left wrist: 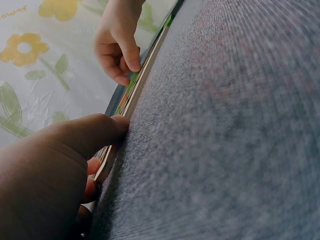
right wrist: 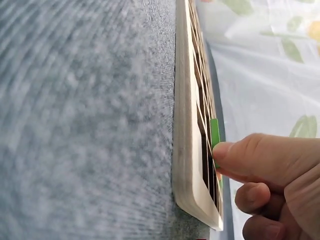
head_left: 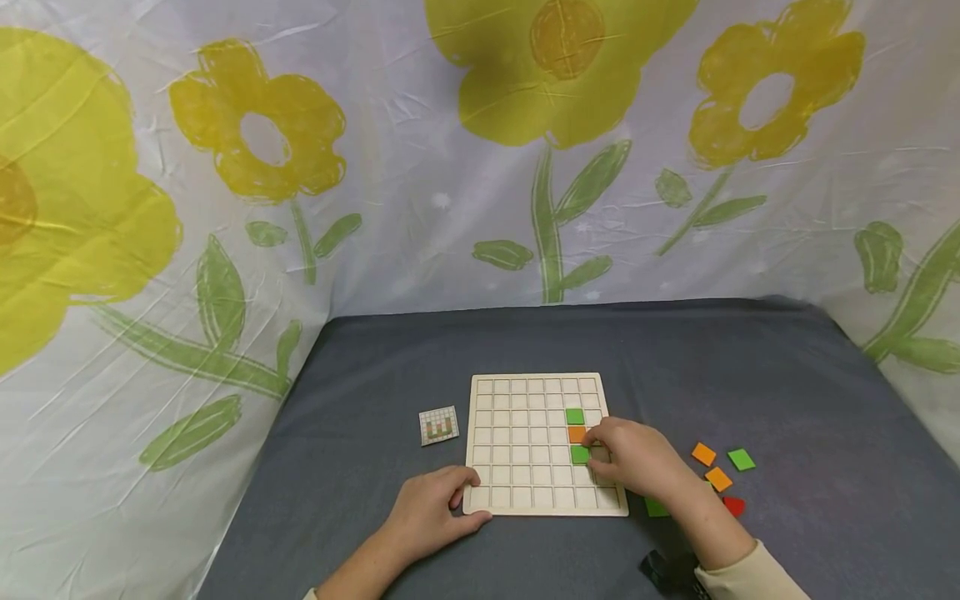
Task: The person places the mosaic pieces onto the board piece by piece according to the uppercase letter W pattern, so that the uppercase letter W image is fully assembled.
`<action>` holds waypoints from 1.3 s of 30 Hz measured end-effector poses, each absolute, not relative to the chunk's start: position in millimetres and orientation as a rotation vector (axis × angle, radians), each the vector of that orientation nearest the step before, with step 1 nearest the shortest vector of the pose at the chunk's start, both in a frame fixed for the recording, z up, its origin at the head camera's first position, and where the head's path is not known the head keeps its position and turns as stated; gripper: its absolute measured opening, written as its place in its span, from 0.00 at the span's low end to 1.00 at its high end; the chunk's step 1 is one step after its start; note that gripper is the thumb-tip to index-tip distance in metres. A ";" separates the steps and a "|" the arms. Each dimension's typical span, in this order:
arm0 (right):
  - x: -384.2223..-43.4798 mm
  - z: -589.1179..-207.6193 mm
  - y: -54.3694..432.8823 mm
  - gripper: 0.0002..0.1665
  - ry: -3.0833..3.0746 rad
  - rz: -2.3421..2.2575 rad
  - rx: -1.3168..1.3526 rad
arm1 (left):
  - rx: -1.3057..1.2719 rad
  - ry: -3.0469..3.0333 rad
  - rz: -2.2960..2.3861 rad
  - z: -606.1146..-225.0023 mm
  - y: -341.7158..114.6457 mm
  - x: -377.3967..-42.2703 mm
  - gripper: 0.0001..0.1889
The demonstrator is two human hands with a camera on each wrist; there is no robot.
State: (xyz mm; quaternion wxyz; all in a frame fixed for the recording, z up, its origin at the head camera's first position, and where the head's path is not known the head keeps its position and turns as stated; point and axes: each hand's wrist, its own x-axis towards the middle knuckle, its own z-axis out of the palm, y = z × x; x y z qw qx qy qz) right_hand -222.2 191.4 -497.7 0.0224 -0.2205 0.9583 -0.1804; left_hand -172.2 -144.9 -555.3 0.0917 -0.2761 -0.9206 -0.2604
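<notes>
A square wooden grid board (head_left: 520, 435) lies on the dark cloth. My left hand (head_left: 429, 510) grips its near left corner, thumb along the front edge and fingers at the left side. Over the board's right part, my right hand (head_left: 641, 457) pinches a green square tile (head_left: 580, 454). In the right wrist view that green tile (right wrist: 215, 131) stands a little above the grid, with the thumb against it. Just beyond it in the same column are an orange tile (head_left: 575, 434) and another green tile (head_left: 574, 416).
Left of the board lies a small pattern card (head_left: 438, 426). Several loose tiles sit to the right, among them an orange tile (head_left: 703, 454), a green tile (head_left: 742, 459) and a red piece (head_left: 734, 506), some partly behind the right forearm. A black object (head_left: 656, 568) is near the right sleeve.
</notes>
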 end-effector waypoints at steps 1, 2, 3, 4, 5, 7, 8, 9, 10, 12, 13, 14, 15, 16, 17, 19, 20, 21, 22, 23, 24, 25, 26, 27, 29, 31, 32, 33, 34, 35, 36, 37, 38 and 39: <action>-222.2 -498.1 191.4 0.12 2.974 -0.558 -0.688 | -0.818 -2.738 -0.774 -555.3 -144.8 -172.2 0.20; -222.2 -498.3 191.4 0.12 2.980 -0.559 -0.689 | -0.815 -2.742 -0.777 -555.2 -144.7 -172.2 0.20; -222.1 -498.5 191.4 0.12 2.986 -0.559 -0.692 | -0.813 -2.745 -0.779 -555.1 -144.6 -172.2 0.20; -222.2 -498.7 191.4 0.12 2.989 -0.563 -0.692 | -0.812 -2.747 -0.779 -555.0 -144.5 -172.2 0.20; -222.2 -498.7 191.4 0.11 2.992 -0.568 -0.693 | -0.811 -2.748 -0.779 -554.9 -144.4 -172.1 0.20; -222.0 -498.7 191.5 0.11 2.997 -0.566 -0.694 | -0.811 -2.749 -0.780 -554.8 -144.3 -172.2 0.20; -222.0 -498.7 191.7 0.10 2.998 -0.566 -0.694 | -0.813 -2.748 -0.778 -554.7 -144.2 -172.4 0.20; -222.0 -498.9 191.9 0.10 2.996 -0.567 -0.693 | -0.814 -2.748 -0.778 -554.5 -144.2 -172.5 0.20; -222.1 -499.1 192.2 0.10 2.995 -0.566 -0.690 | -0.816 -2.748 -0.778 -554.5 -144.2 -172.8 0.20; -222.1 -499.3 192.8 0.10 2.989 -0.571 -0.686 | -0.816 -2.758 -0.783 -554.1 -144.2 -172.9 0.20; -222.2 -499.6 193.0 0.10 2.986 -0.577 -0.683 | -0.816 -2.763 -0.785 -553.9 -144.2 -172.9 0.20; -222.2 -500.0 193.1 0.10 2.981 -0.590 -0.678 | -0.817 -2.769 -0.788 -553.8 -144.3 -173.0 0.20; -222.0 -500.2 192.9 0.10 2.974 -0.603 -0.669 | -0.816 -2.775 -0.791 -553.7 -144.3 -172.9 0.20; -221.9 -500.5 192.6 0.10 2.968 -0.616 -0.661 | -0.816 -2.780 -0.793 -553.7 -144.4 -172.8 0.19; -221.5 -500.4 192.3 0.10 2.958 -0.628 -0.657 | -0.816 -2.784 -0.795 -553.7 -144.5 -172.7 0.19; -220.7 -500.2 191.6 0.11 2.942 -0.641 -0.662 | -0.817 -2.783 -0.795 -554.1 -144.9 -172.4 0.19; -220.3 -500.0 191.6 0.11 2.933 -0.640 -0.676 | -0.818 -2.779 -0.792 -554.5 -145.1 -172.3 0.19; -219.7 -499.6 192.1 0.11 2.922 -0.641 -0.698 | -0.817 -2.775 -0.792 -554.9 -145.3 -171.9 0.19; -219.4 -499.3 193.0 0.12 2.911 -0.640 -0.729 | -0.817 -2.770 -0.793 -555.4 -145.6 -171.7 0.19; -219.4 -499.0 194.2 0.12 2.902 -0.636 -0.761 | -0.815 -2.765 -0.792 -556.0 -145.8 -171.5 0.19; -219.6 -498.8 196.0 0.12 2.891 -0.639 -0.790 | -0.814 -2.759 -0.791 -556.8 -146.1 -171.2 0.20; -219.7 -498.3 198.1 0.13 2.878 -0.648 -0.807 | -0.814 -2.752 -0.791 -557.4 -146.2 -171.0 0.20; -220.0 -497.9 200.7 0.14 2.861 -0.661 -0.814 | -0.815 -2.747 -0.789 -558.2 -146.3 -170.8 0.20; -220.5 -497.3 203.6 0.15 2.847 -0.682 -0.814 | -0.817 -2.742 -0.791 -558.9 -146.3 -170.6 0.20; -222.0 -495.1 210.4 0.16 2.807 -0.742 -0.791 | -0.822 -2.733 -0.783 -560.2 -146.0 -170.6 0.20; -223.5 -492.2 218.3 0.16 2.770 -0.804 -0.751 | -0.829 -2.727 -0.783 -560.7 -145.7 -170.6 0.20; -224.5 -490.5 222.3 0.15 2.753 -0.833 -0.730 | -0.831 -2.725 -0.784 -560.8 -145.6 -170.8 0.20; -225.4 -488.6 226.4 0.14 2.733 -0.861 -0.716 | -0.831 -2.724 -0.783 -560.8 -145.5 -171.1 0.20; -226.2 -486.5 230.5 0.13 2.710 -0.879 -0.694 | -0.831 -2.723 -0.784 -560.5 -145.5 -171.4 0.20; -226.6 -484.6 234.5 0.11 2.694 -0.885 -0.671 | -0.832 -2.723 -0.784 -560.2 -145.5 -171.8 0.20; -227.1 -482.9 238.0 0.09 2.679 -0.883 -0.642 | -0.831 -2.724 -0.784 -559.8 -145.6 -172.3 0.20; -227.0 -481.0 241.1 0.08 2.655 -0.882 -0.607 | -0.829 -2.723 -0.780 -559.4 -145.8 -172.9 0.20; -226.6 -479.3 244.1 0.08 2.628 -0.880 -0.580 | -0.829 -2.722 -0.777 -558.9 -146.0 -173.4 0.20; -226.2 -478.2 247.0 0.10 2.603 -0.871 -0.552 | -0.829 -2.722 -0.771 -558.3 -146.1 -173.8 0.20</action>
